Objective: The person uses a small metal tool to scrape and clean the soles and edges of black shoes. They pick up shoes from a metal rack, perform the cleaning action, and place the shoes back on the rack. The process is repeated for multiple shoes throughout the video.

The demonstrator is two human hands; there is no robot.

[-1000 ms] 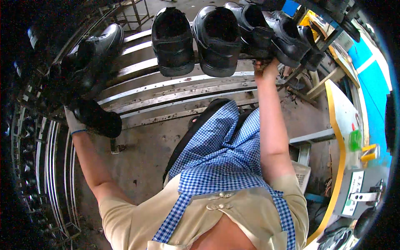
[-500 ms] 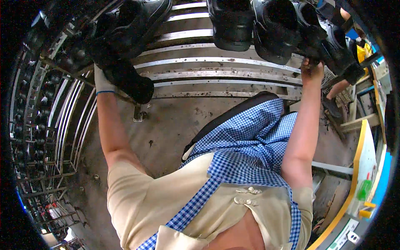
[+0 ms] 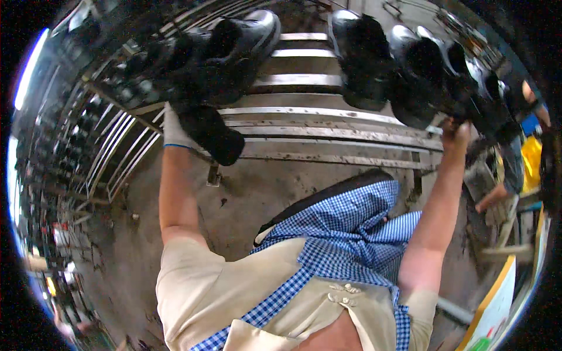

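Observation:
A metal slatted rack (image 3: pixel 328 130) spans the space before me, with black shoes on it. At its near left corner is my left hand (image 3: pixel 177 127) in a pale glove with a blue cuff edge. A black shoe (image 3: pixel 213 133) hides its fingers, so its grip does not show. My bare right hand (image 3: pixel 457 133) is at the near right corner, fingers curled round the rack's frame. Just beyond it sit several black shoes (image 3: pixel 360 64) in a row, heels toward me. Another black shoe (image 3: pixel 246 44) lies at the left, toe pointing away.
Tall racks of dark shoes (image 3: pixel 50 158) line the left side. To the right are another person's arm (image 3: pixel 494 196), a yellow item (image 3: pixel 531 161) and a yellow-edged board (image 3: pixel 494 298). Concrete floor (image 3: pixel 281 187) shows below the rack.
The rack, shoes and both my arms appear lower and farther right in the picture. My hands keep their places at the rack's corners. More of the area beyond the rack shows.

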